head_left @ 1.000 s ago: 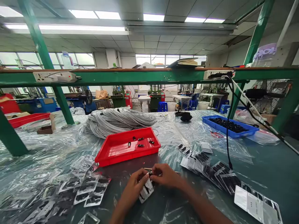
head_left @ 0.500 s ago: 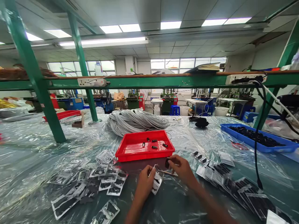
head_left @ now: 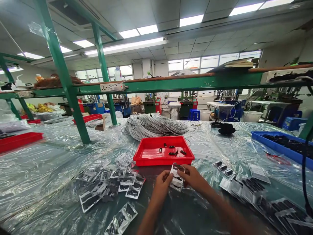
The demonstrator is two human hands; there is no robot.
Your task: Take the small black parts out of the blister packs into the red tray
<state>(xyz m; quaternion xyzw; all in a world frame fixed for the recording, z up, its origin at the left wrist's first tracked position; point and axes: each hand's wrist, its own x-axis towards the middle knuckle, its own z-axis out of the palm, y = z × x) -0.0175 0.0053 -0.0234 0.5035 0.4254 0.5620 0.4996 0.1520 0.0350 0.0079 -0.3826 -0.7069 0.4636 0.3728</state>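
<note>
Both of my hands are at a small packet, white-edged and clear with dark pieces inside, held up just in front of the red tray. My left hand is closed on its left edge, with the thumb on the front. My right hand pinches the upper right side. Fingers partly cover the packet, so its exact contents are hard to make out. Several small black parts lie scattered in the tray.
Similar packets are heaped at left, and more packets at right. A coil of grey cable lies behind the tray. A blue tray of black parts stands at far right. A green post rises from the plastic-covered table.
My right hand has come to the packet, and the black piece it held is gone from its fingers. One more black part shows in the red tray. The view has swung left.
</note>
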